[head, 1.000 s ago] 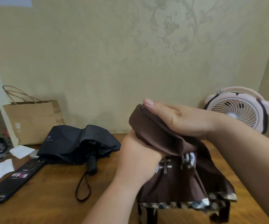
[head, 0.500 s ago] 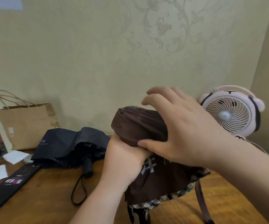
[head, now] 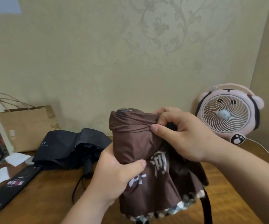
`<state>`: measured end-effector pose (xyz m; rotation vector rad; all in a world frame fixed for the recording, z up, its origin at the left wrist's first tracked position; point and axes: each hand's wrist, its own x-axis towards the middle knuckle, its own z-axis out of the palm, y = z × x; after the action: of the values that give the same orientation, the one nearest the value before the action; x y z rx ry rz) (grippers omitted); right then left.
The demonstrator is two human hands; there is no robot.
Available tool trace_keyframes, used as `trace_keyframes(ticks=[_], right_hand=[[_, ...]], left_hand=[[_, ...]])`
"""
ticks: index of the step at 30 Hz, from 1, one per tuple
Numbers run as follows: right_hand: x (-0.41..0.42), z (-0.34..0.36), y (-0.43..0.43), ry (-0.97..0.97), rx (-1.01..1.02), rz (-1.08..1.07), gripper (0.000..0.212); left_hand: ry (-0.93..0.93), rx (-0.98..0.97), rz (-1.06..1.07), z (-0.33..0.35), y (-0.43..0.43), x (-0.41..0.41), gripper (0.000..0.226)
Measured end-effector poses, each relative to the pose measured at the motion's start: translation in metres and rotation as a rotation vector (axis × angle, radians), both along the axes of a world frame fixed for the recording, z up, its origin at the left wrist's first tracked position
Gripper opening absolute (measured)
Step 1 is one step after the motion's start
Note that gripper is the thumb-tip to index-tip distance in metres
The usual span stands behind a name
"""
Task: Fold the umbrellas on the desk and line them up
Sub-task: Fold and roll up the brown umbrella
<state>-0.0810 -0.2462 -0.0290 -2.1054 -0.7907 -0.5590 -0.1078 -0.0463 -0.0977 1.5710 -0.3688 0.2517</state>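
Left hand [head: 114, 173]: wrapped around the middle of the brown umbrella [head: 135, 143], thumb laid across the front of the cloth, holding it upright above the near part of the desk [head: 46, 196]. Right hand [head: 183, 135]: curled at the upper right of the same umbrella, thumb and bent fingers pinching a gathered pleat just below the round cap [head: 122, 110]. The lower canopy flares loose, its checked hem hanging near the bottom edge, and the closing strap [head: 207, 206] dangles at the right. The step in hand appears to be gathering and winding the cloth around the shaft. To do it well, the left hand should probably hold the shaft steady while the right draws each panel flat and lays all the pleats in one direction under light tension, working toward the hem so the strap can wrap a tight roll. To the left, farther back on the desk, lies a black umbrella [head: 69, 143], collapsed but unrolled, its handle pointing toward the near edge. Beyond these: a black sleeve [head: 12, 188] at the near left, a paper bag [head: 27, 126] at the far left, a pink fan [head: 227, 113] at the far right.
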Motion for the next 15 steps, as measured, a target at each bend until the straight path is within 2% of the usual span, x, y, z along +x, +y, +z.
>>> trace_keyframes(ticks=[4,7,9,11,13,15], right_hand=[[0.007,-0.005,0.007,-0.029,0.160,0.049,0.026],[0.016,-0.010,-0.007,-0.079,0.274,-0.066,0.027],[0.013,-0.007,-0.014,-0.126,0.319,-0.099,0.029],[-0.005,0.007,-0.010,-0.256,0.395,-0.042,0.022],[-0.030,0.027,0.003,-0.479,0.293,-0.003,0.012],[-0.046,0.041,0.024,-0.637,-0.071,-0.039,0.038]], left_hand=[[0.098,-0.199,-0.215,-0.003,0.008,-0.001,0.043],[0.094,-0.309,-0.073,-0.009,0.017,-0.002,0.032],[0.087,-0.261,0.053,-0.010,0.022,0.005,0.044],[0.110,-0.170,0.148,-0.005,0.019,0.009,0.047],[0.113,0.009,0.256,-0.001,0.010,0.011,0.051],[0.062,0.167,0.345,0.000,0.001,0.012,0.052]])
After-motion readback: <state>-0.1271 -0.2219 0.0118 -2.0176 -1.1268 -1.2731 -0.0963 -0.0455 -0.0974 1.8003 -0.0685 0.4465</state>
